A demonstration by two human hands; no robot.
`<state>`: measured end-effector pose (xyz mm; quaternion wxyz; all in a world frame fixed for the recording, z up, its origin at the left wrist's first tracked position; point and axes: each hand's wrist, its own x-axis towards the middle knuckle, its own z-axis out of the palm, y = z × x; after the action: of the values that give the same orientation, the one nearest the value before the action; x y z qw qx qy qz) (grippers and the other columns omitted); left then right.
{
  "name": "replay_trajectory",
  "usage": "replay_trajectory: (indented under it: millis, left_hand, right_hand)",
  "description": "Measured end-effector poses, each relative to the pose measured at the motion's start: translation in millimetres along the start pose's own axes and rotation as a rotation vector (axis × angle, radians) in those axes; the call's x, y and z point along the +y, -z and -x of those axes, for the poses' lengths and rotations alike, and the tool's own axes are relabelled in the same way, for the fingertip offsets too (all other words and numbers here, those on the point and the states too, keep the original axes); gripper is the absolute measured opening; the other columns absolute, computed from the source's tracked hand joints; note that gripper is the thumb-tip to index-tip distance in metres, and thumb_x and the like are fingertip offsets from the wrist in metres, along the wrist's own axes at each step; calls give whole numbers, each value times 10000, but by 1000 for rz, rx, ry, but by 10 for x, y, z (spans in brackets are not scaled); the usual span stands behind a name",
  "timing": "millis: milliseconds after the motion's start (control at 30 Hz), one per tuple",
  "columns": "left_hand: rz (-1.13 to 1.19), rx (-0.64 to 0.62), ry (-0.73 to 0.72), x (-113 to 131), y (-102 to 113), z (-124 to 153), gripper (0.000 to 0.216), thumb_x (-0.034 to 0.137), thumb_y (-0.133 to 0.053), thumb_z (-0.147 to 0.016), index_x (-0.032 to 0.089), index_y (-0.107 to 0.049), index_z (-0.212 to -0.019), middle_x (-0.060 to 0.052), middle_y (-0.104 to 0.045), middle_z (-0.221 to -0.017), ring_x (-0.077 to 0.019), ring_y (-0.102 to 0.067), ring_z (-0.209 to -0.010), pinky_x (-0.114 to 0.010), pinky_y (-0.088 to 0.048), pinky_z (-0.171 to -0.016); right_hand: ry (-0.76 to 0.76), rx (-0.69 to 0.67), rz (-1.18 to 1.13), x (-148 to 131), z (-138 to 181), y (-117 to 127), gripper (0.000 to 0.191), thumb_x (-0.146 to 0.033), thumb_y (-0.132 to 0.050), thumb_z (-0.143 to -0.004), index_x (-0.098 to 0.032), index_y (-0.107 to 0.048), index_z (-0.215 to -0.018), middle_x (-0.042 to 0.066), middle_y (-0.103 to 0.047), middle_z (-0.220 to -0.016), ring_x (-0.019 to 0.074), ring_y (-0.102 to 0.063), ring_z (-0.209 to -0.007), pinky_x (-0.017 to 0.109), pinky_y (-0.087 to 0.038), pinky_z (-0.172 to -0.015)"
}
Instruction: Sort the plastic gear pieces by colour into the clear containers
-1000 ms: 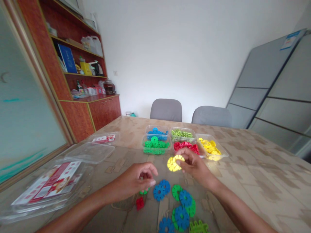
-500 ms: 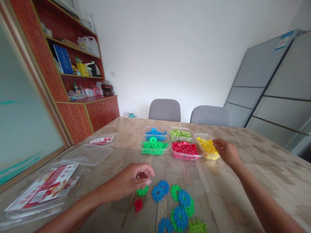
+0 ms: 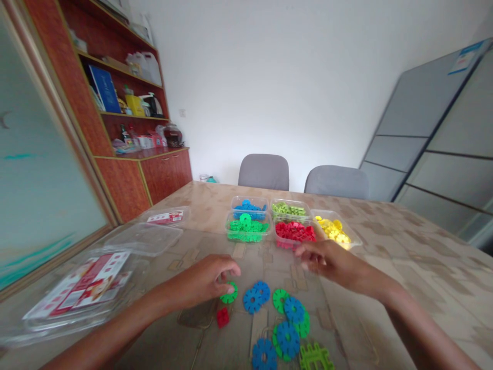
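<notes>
Step in hand, as judged: sorting loose discs by colour. The left hand [image 3: 210, 280] pinches a green disc [image 3: 229, 294] lying on the surface [image 3: 404, 277] near its near edge. The right hand [image 3: 327, 261] hovers released, empty, just before the red tray [image 3: 295, 232]. Next move calls for lifting the disc clear.

Bare table [image 3: 404, 267] right of trays [image 3: 295, 234]

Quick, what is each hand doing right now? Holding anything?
Left hand: fingers closed on a green disc lying on the table.
Right hand: open, holding nothing, above the table near the red pieces' box.
</notes>
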<state>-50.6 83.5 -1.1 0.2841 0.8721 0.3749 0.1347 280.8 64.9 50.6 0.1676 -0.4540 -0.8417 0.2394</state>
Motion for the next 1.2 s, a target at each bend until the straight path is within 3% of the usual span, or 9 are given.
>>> replay_trajectory:
  millis: [67,133,233,333,633,733,833,1000,1200]
  left_hand:
    - [-34,9,-53,87,-77,-1,189,224,-624,-839,208,-638,-1027,-26,-628,-969,-203,-600,-905,-269,-446,-776]
    - [-53,18,-110,178,-168,-3,226,242,-630,-856,224,-630,-1081,-46,-607,-1071,-225,-564,-1021,-299,-428,-875]
    - [-67,16,-128,275,-299,-6,403,259,-659,-853,246,-563,-1244,-72,-560,-1226,-254,-506,-1138,-338,-380,-981]
    - [-91,-2,-133,294,-381,-9,480,248,-672,-848,250,-514,-1302,-81,-535,-1281,-270,-478,-1173,-364,-349,-1012]
    - [49,17,-129,251,-376,-6,171,155,-708,-797,215,-591,-907,-41,-558,-1190,-222,-503,-1124,-286,-371,-955]
    - [46,11,-152,234,-398,-34,253,186,-668,-840,246,-590,-1072,-37,-591,-1133,-216,-526,-1084,-293,-388,-940]
    - [35,12,-166,222,-407,-75,479,211,-660,-854,271,-497,-1300,-61,-555,-1274,-239,-483,-1190,-337,-355,-1012]
    - [21,-117,-252,271,-323,-135,494,270,-586,-929,282,-426,-1397,-80,-517,-1379,-272,-452,-1263,-447,-170,-1130]
    - [30,-125,-233,262,-293,-168,419,288,-664,-866,242,-551,-1266,-76,-559,-1196,-244,-530,-1094,-301,-390,-927]
  right_hand:
    - [-71,-220,-61,-77,28,-154,193,-277,-616,-811,-163,-644,-964,27,-663,-783,164,-603,-679,241,-441,-584]
    - [-134,-335,-14,-105,44,-308,285,-272,-740,-705,-165,-653,-954,16,-652,-791,173,-600,-696,230,-412,-563]
    - [-157,-288,180,-114,30,-487,426,-305,-842,-581,-166,-654,-937,28,-646,-854,201,-581,-749,247,-365,-581]
    - [-124,-250,194,-118,-5,-567,411,-320,-837,-600,-174,-636,-928,17,-635,-858,195,-567,-768,241,-333,-586]
    - [-83,-228,-26,-124,-15,-451,170,-34,-680,-706,-145,-650,-831,-37,-585,-700,109,-546,-641,194,-351,-543]
    - [-72,-319,-137,-190,11,-427,214,12,-669,-686,-146,-665,-829,-60,-561,-659,84,-526,-601,167,-354,-518]
    - [-33,-415,-200,-258,29,-493,315,-7,-721,-664,-173,-680,-928,-68,-562,-670,80,-530,-601,156,-364,-517]
    - [-18,-405,13,-287,43,-670,416,-72,-783,-601,-210,-677,-979,-46,-599,-692,121,-544,-635,198,-338,-533]
    - [-14,-334,89,-328,58,-647,353,-90,-804,-548,-189,-666,-857,-1,-626,-817,156,-537,-721,221,-334,-561]
